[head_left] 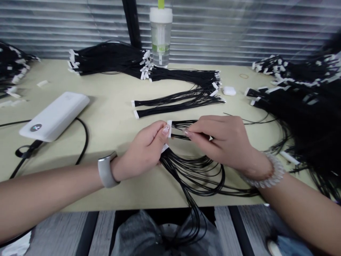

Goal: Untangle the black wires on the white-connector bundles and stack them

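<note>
Between thumb and fingers, my left hand (149,147) grips a white connector (169,128) from which black wires run to the right. A second white connector (164,148) pokes out beneath that hand, and its black wires (197,170) loop right and hang over the table edge. My right hand (223,140) pinches a thin black wire (178,128) just right of the upper connector. The wire's end at that connector is too small to make out. Behind the hands lie two wire harnesses (165,108) with white connectors at their left ends.
A white power bank (54,115) with a black cable lies at left. Bundled harnesses (109,58) and a clear bottle (161,39) stand along the back. A large wire pile (311,113) covers the right side. A small white case (229,91) sits near the back.
</note>
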Tool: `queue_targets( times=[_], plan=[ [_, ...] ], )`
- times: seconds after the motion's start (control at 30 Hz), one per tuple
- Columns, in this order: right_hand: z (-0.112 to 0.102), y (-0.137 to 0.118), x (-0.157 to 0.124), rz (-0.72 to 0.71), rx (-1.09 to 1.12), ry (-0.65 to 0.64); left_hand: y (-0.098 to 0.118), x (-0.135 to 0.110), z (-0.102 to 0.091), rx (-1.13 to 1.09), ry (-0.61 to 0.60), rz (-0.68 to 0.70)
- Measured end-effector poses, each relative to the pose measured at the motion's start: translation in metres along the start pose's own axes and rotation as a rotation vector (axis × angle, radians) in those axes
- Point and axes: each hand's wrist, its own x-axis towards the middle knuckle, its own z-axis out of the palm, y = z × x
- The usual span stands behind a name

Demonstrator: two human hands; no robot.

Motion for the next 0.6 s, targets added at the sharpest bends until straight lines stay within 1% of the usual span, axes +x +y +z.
queue_targets(
  times=[0.17, 0.3, 0.4, 0.6],
  plan=[
    [-0.0007, -0.0003, -0.0008, -0.011, -0.006, -0.013, 0.0011, -0.0003, -0.0003, -0.01, 0.013, 0.008],
    [0.0006, 0.0, -0.0009, -0.012, -0.046, 0.004, 0.0011, -0.0011, -0.0004, 0.014, 0.012, 0.01],
    [0.0016, 0.0004, -0.0012, -0.016, -0.077, -0.012, 0.0015, -0.0015, -0.0005, 0.019, 0.013, 0.005],
    [0.0002, 0.0013, -0.002, -0.028, -0.061, -0.014, 0.0014, -0.0019, -0.0002, 0.004, 0.02, 0.003]
  ],
)
